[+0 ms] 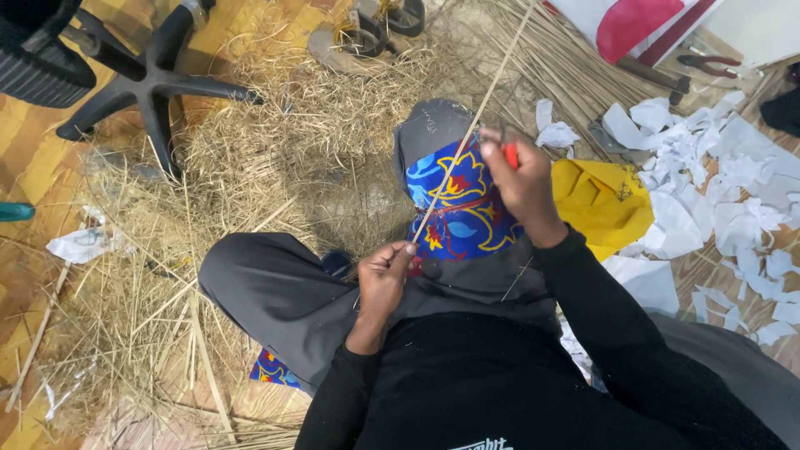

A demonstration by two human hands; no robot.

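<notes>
A wooden floor (25, 158) is seen strewn with straw (275, 142) and white paper scraps (708, 183). A long, thin, pale reed (467, 137) is held slanting over the lap, its lower end pinched by the left hand (383, 279); the right hand (521, 179) fingers are closed on a red-handled tool (510, 154) against it.

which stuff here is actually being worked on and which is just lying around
In use:
- thin reed stick, lower end pinched in left hand
- red-handled tool in right hand, against the stick

Lying about:
- straw pile
- white paper scraps
- yellow cloth
- pliers
- chair base
</notes>
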